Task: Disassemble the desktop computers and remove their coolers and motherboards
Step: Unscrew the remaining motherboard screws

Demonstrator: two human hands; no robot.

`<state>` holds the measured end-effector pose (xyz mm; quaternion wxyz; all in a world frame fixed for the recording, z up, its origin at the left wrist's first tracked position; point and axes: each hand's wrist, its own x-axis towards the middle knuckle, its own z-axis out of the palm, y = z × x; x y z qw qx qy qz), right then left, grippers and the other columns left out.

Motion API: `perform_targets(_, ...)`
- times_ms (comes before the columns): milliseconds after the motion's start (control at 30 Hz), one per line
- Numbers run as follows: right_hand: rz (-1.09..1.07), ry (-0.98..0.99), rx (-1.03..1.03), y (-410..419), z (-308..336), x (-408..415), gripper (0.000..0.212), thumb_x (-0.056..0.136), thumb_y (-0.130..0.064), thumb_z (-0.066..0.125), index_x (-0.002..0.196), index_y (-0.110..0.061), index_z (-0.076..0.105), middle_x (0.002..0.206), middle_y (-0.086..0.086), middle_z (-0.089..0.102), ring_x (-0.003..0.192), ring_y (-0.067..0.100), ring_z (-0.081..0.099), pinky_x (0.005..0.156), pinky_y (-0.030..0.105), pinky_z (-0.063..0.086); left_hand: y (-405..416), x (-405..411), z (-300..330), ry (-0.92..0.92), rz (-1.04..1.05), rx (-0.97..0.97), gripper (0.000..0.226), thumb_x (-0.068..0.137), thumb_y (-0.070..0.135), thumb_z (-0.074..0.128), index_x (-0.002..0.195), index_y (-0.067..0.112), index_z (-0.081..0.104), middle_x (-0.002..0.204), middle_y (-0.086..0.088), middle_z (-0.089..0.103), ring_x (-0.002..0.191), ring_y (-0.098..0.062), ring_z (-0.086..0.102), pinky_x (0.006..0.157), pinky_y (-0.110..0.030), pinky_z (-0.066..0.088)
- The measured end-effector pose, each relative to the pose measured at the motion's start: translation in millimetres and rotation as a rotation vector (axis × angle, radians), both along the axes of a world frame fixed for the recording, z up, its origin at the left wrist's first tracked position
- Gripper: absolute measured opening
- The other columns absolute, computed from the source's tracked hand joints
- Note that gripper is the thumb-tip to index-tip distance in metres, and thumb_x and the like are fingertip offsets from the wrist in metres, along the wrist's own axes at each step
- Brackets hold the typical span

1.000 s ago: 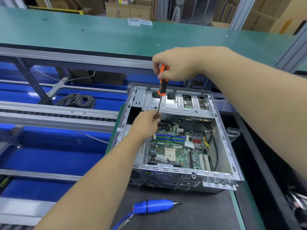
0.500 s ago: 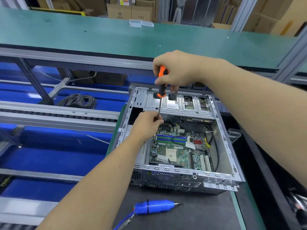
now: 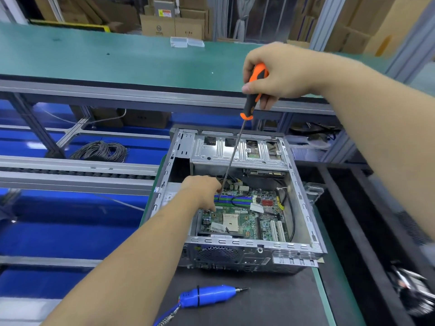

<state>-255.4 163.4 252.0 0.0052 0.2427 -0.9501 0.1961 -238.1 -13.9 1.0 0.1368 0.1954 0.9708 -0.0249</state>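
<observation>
Above the open computer case (image 3: 235, 198), the right hand (image 3: 280, 74) grips a screwdriver (image 3: 253, 95); the left hand (image 3: 202, 190) seemingly pinches its shaft near the motherboard (image 3: 247, 220).

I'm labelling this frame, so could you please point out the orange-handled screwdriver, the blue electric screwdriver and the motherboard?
orange-handled screwdriver (image 3: 252, 100): head view, on the handle below the gripping fingers.
blue electric screwdriver (image 3: 208, 296): head view, middle of its blue body.
motherboard (image 3: 244, 222): head view, green board beside the socket.
</observation>
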Motion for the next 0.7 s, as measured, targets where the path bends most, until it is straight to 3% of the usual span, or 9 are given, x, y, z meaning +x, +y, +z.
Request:
perform_targets(67, -0.028, -0.019, -0.068, 14.3, 5.2, 2.5, 0.014, 0.096, -0.021, 0.064, 0.100, -0.009, 0.057, 0.081, 0.013, 0.072, 0.062, 0.022, 0.073, 0.058, 0.033, 0.062, 4.0, 0.0, -2.1, 0.017, -0.001, -0.047, 0.049, 0.079, 0.057, 0.075, 0.116, 0.027, 0.061, 0.110, 0.008, 0.065, 0.099, -0.019, 0.061, 0.074, -0.035, 0.044)
perform_targets(167, -0.065, -0.035, -0.152, 35.2, 8.0, 5.8, 0.011, 0.096, -0.019, 0.064, 0.098, -0.011, 0.057, 0.079, 0.013, 0.071, 0.062, 0.023, 0.073, 0.058, 0.034, 0.062, 14.3, 3.8, -4.0, 0.085, -0.021, -0.071, 0.043, 0.086, 0.063, 0.064, 0.096, 0.022, 0.056, 0.097, 0.005, 0.063, 0.087, -0.021, 0.056, 0.076, -0.035, 0.037)
perform_targets(267, -0.088, -0.037, -0.195, 52.2, 5.8, 10.0, 0.009, 0.096, -0.018, 0.065, 0.092, -0.016, 0.057, 0.079, 0.014, 0.070, 0.061, 0.024, 0.073, 0.057, 0.032, 0.062, 30.3, 8.0, -2.6, 0.087, 0.028, 0.062, 0.040, 0.095, 0.056, 0.056, 0.078, 0.020, 0.050, 0.087, 0.000, 0.062, 0.077, -0.023, 0.055, 0.069, -0.033, 0.040)
perform_targets(333, -0.101, -0.042, -0.217, 62.4, 3.8, 13.1, 0.010, 0.096, -0.019, 0.065, 0.091, -0.017, 0.056, 0.079, 0.015, 0.070, 0.062, 0.025, 0.073, 0.057, 0.032, 0.062, 41.5, 10.6, -1.1, 0.066, 0.085, 0.157, 0.033, 0.097, 0.047, 0.059, 0.080, 0.019, 0.054, 0.087, -0.001, 0.063, 0.079, -0.024, 0.059, 0.068, -0.035, 0.047)
perform_targets(400, -0.117, -0.046, -0.231, 73.4, 1.7, 16.3, 0.010, 0.096, -0.019, 0.065, 0.091, -0.018, 0.056, 0.079, 0.015, 0.070, 0.064, 0.025, 0.074, 0.058, 0.034, 0.062, 50.5, 12.5, -2.3, 0.045, 0.134, 0.229, 0.020, 0.097, 0.036, 0.061, 0.088, 0.018, 0.060, 0.091, -0.002, 0.065, 0.085, -0.026, 0.063, 0.076, -0.041, 0.055)
perform_targets(567, -0.204, -0.035, -0.314, 107.2, -4.8, 26.4, 0.016, 0.095, -0.022, 0.067, 0.103, -0.015, 0.055, 0.083, 0.014, 0.071, 0.066, 0.026, 0.074, 0.060, 0.036, 0.063, 62.6, 15.7, -8.5, -0.017, 0.200, 0.343, 0.012, 0.091, 0.016, 0.068, 0.082, 0.016, 0.062, 0.092, -0.006, 0.069, 0.085, -0.026, 0.064, 0.081, -0.039, 0.054)
perform_targets(700, -0.320, -0.040, -0.521, 148.7, -12.0, 31.1, 0.029, 0.092, -0.023, 0.070, 0.111, -0.017, 0.049, 0.088, 0.011, 0.067, 0.070, 0.027, 0.075, 0.061, 0.039, 0.062, 64.7, 20.1, -21.8, -0.027, 0.286, 0.402, 0.007, 0.091, 0.007, 0.068, 0.087, 0.013, 0.065, 0.097, -0.005, 0.068, 0.085, -0.019, 0.064, 0.081, -0.034, 0.054)
